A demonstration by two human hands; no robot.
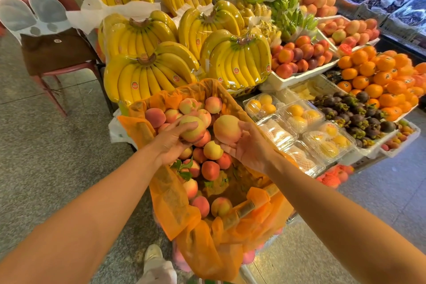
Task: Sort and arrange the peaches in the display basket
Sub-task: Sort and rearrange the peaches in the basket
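Gripping 1 peach [192, 128], the left hand [170, 145] sat nearest the heaped peaches [187, 105] at 12 o'clock in the display basket [138, 131]; the right hand [250, 148] cupped another peach [227, 129].

Pink-and-yellow blushed peaches [208, 169], orange mesh basket liner [175, 212], yellow bananas [147, 76], orange tangerines [380, 76], dark purple mangosteens [355, 110]

A: Left limb, as shown?
B: Bare left forearm [96, 198] extended forward and inward; left hand [170, 145] wrapped round a peach [192, 130], fingers curled.
A: Right limb?
B: Bare right forearm [334, 200] likewise extended, converging on the left; right hand [250, 148] palm turned upward, fingers cupping a second peach [227, 129]. The hands are near each other, not touching.
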